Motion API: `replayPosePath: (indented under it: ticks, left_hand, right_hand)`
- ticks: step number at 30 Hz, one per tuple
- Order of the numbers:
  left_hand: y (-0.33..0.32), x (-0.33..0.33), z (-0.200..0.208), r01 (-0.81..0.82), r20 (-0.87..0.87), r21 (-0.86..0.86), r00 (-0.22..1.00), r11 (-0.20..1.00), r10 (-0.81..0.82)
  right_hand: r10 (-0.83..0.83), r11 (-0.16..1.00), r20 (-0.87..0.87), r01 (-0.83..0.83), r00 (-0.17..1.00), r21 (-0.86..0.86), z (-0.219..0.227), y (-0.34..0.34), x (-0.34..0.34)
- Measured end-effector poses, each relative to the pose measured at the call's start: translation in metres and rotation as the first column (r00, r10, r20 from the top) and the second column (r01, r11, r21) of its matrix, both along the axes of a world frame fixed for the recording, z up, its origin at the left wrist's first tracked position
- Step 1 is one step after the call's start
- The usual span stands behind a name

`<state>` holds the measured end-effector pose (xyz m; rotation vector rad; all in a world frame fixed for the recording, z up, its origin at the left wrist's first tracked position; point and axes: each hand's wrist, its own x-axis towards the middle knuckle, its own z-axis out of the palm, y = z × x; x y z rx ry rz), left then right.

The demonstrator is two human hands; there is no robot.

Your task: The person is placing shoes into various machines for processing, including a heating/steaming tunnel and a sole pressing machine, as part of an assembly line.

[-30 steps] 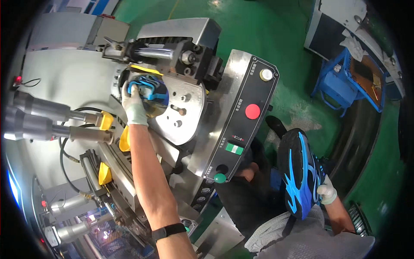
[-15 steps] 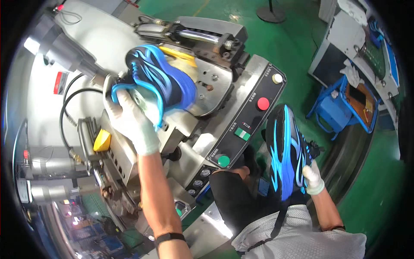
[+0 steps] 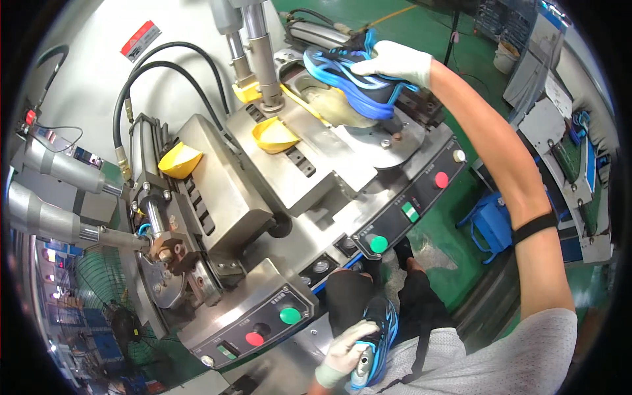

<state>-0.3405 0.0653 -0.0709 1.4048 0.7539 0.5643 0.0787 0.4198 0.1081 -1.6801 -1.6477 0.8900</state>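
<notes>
My right hand (image 3: 401, 64), in a white glove, grips a blue and black sports shoe (image 3: 355, 82) from above. That shoe is tilted over the round pale recess (image 3: 322, 102) of the machine's far station; whether it touches there I cannot tell. Low in front of my lap, my left hand (image 3: 349, 349), also gloved, is closed around a second blue and black sports shoe (image 3: 385, 342). A silvery piece with a hole (image 3: 362, 370) shows in this shoe's opening. Its underside is hidden.
Yellow cupped pads (image 3: 275, 135) sit on the steel machine (image 3: 309, 171). Control panels (image 3: 257, 329) with coloured buttons line its front edge. Black hoses (image 3: 164, 66) arch behind, and metal cylinders (image 3: 62, 164) stick out at left. A blue stool (image 3: 490, 227) stands on the green floor at right.
My left hand has brought its shoe from the machine down to my lap. My right hand has lifted the other shoe from beside my leg up to the far station. The view has shifted.
</notes>
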Motion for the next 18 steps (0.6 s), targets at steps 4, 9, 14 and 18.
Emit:
replayPosePath:
  ticks: [4, 9, 14, 18]
  left_hand:
    - [-0.013, -0.012, -0.024, -0.059, -0.055, -0.003, 0.997, 0.998, 0.059]
    - [-0.012, -0.022, -0.024, -0.067, -0.026, -0.084, 0.998, 0.994, 0.065]
    - [-0.009, -0.027, -0.021, -0.055, 0.016, -0.125, 0.998, 0.991, 0.057]
    - [-0.018, -0.024, -0.016, -0.112, -0.025, -0.148, 0.994, 0.983, 0.109]
  right_hand:
    - [0.047, 0.999, 0.718, -0.044, 0.694, -0.022, -0.080, 0.099, -0.052]
    - [-0.092, 0.993, 0.624, 0.028, 0.776, 0.112, -0.127, 0.134, -0.088]
    - [-0.167, 0.986, 0.611, 0.125, 0.774, 0.112, -0.139, 0.113, -0.070]
    - [0.088, 0.985, 0.594, 0.020, 0.800, -0.172, -0.076, 0.044, -0.080]
